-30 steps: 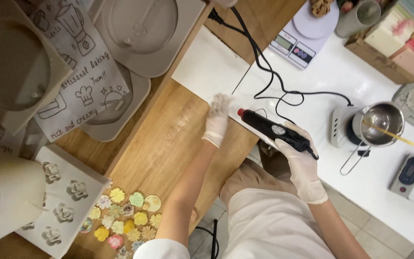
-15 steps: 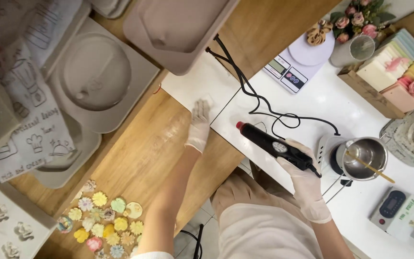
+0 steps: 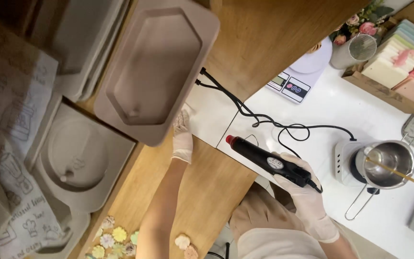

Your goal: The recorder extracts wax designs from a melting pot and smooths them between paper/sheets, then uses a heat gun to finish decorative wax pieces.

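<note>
I am gripping a black heat gun (image 3: 269,162) in my gloved right hand (image 3: 303,192), fingers closed around its handle, the red nozzle pointing up and left over the white counter (image 3: 331,115); its black cord (image 3: 264,117) is looping across the counter and running up toward the wooden shelf edge. My gloved left hand (image 3: 182,139) is reaching up to the lower edge of a large beige hexagonal mould (image 3: 156,67) and touching it; I cannot tell whether the fingers are closing on the rim or only resting against it. The mould is standing empty, its cavity bare, so no pouring is showing as done. The metal pitcher (image 3: 390,163) is sitting on a small white warmer (image 3: 348,163) to the right, a wooden stick (image 3: 398,173) resting in it, well apart from the mould. Other things: a white kitchen scale (image 3: 303,76) behind the cord, a box of pastel soap bars (image 3: 403,62), a round beige mould (image 3: 75,158) at left, small flower-shaped pieces (image 3: 113,237) on the wood counter (image 3: 207,192). The cord is lying between the mould and the pitcher, the likeliest snag.
</note>
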